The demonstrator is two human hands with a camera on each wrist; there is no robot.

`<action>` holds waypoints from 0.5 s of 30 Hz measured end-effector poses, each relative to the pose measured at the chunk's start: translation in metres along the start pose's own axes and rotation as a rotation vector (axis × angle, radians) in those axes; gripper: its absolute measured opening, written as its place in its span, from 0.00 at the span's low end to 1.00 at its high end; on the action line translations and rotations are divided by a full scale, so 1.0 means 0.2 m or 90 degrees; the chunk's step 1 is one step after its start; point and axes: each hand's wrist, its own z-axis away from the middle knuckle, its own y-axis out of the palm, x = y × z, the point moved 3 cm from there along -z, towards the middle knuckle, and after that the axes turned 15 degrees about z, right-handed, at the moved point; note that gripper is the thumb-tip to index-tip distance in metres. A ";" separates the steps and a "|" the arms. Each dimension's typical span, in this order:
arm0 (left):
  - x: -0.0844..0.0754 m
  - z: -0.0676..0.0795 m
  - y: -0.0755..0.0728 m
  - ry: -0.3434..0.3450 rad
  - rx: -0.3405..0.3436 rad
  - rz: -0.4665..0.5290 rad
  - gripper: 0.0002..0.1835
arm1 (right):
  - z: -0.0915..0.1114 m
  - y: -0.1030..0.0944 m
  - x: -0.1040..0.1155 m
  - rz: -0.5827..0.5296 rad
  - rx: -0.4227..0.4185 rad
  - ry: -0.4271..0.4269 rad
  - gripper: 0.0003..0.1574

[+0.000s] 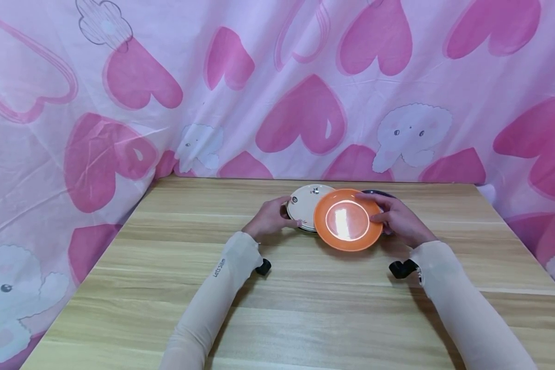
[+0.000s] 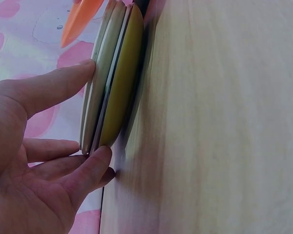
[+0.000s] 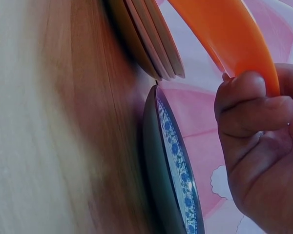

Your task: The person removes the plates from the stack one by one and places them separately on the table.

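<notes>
My right hand [image 1: 404,221] pinches the right rim of an orange plate [image 1: 328,228], thumb on the near side. The plate is held above the table and partly covers a stack of plates [image 1: 303,205], whose top one is cream with small dark prints. My left hand [image 1: 269,220] holds the left edge of that stack between thumb and fingers. In the left wrist view the lowest plate [image 2: 121,87] looks yellow-green underneath. Behind my right hand, mostly hidden, a dark plate [image 1: 379,193] lies on the table; the right wrist view shows its blue floral rim [image 3: 176,151].
The plates are near the back edge of a wood-grain table [image 1: 305,318]. A pink curtain with hearts [image 1: 300,115] hangs behind and at both sides. Black wrist mounts [image 1: 403,269] stick out below both sleeves.
</notes>
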 end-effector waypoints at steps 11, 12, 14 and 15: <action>0.00 0.00 0.00 -0.007 -0.003 -0.013 0.31 | 0.02 -0.01 -0.03 -0.002 -0.003 -0.008 0.37; 0.00 0.00 0.00 -0.006 -0.002 -0.014 0.30 | 0.02 -0.01 -0.03 0.003 -0.003 -0.009 0.37; 0.00 0.00 0.00 -0.004 -0.001 -0.014 0.30 | 0.02 -0.01 -0.03 0.012 -0.004 -0.017 0.37; 0.00 0.00 0.00 -0.004 -0.001 -0.012 0.30 | 0.03 -0.01 -0.04 0.012 -0.003 -0.016 0.37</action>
